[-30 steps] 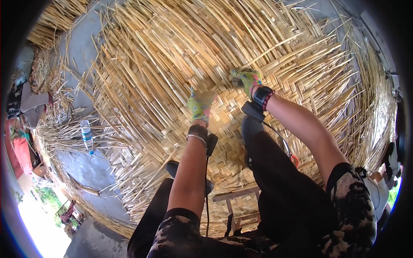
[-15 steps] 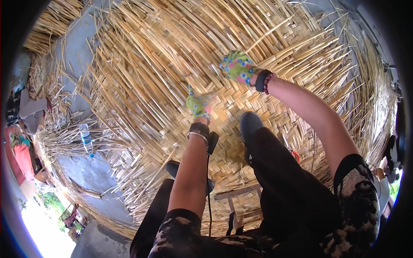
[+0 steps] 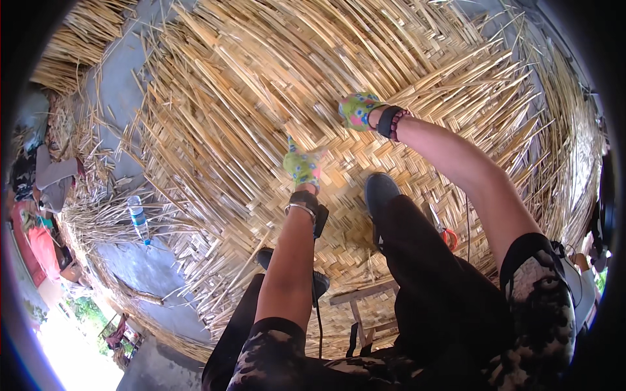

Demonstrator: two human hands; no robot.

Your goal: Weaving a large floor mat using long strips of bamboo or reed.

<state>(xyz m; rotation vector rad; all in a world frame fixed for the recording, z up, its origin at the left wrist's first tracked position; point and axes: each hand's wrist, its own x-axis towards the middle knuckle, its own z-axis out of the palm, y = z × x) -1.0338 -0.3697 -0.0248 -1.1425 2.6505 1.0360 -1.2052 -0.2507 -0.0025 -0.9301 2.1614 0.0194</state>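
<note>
Below me spreads a large woven reed mat, its herringbone weave tight near my feet and its long split reeds running loose toward the far side. Gloved in green floral cloth, my left hand rests low over the edge of the weave, fingers spread and slightly blurred. Farther forward and to the right, my right hand, in a matching glove, is at the reeds where the woven part meets the unwoven lengths. Its fingertips are hidden, so whether it grips a reed is unclear.
My shoe stands on the mat, with a low wooden stool behind. A red-handled tool lies right of my leg. At left are a water bottle, reed scraps and another person. A reed bundle lies far left.
My right hand has drawn slightly down and nearer; the reed that slanted up beside it no longer stands out. My left hand has barely shifted. The whole view has tilted a little.
</note>
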